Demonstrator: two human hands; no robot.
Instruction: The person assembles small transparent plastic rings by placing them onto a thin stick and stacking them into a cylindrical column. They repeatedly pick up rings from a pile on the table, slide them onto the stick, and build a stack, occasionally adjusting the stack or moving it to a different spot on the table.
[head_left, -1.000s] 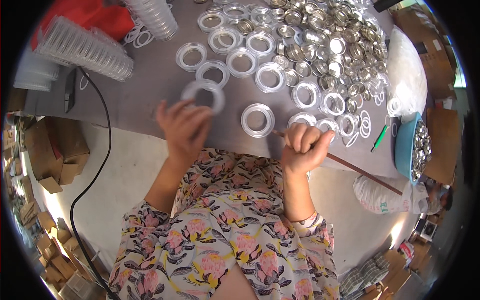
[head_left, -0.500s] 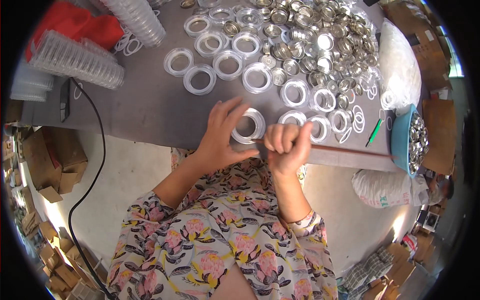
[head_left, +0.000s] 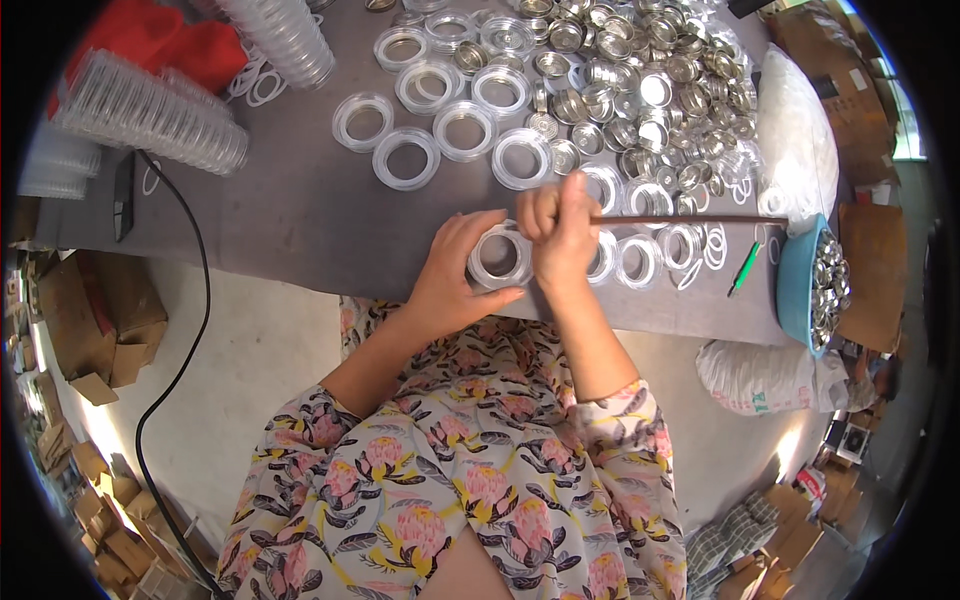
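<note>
Wore a loose, wide-cut floral garment (head_left: 450, 470) across the lower centre of the frame; bore a pale, whitish ground printed with large pink blossoms (head_left: 418, 528) touched with yellow, and with dark grey, feather-shaped leaves (head_left: 352, 545); showed the same print again in a bunched expanse (head_left: 490, 350) just below the middle; opened at the bottom edge in a pointed neckline (head_left: 466, 529); had a left sleeve (head_left: 300, 430) toward the lower left and a right sleeve (head_left: 630, 440) toward the lower right, both roomy, softly creased, matching in pattern and ending short of the wrists; left bare the left forearm (head_left: 385, 353), right forearm (head_left: 595, 345), left hand (head_left: 448, 277) and right hand (head_left: 562, 238), near the centre.
</note>
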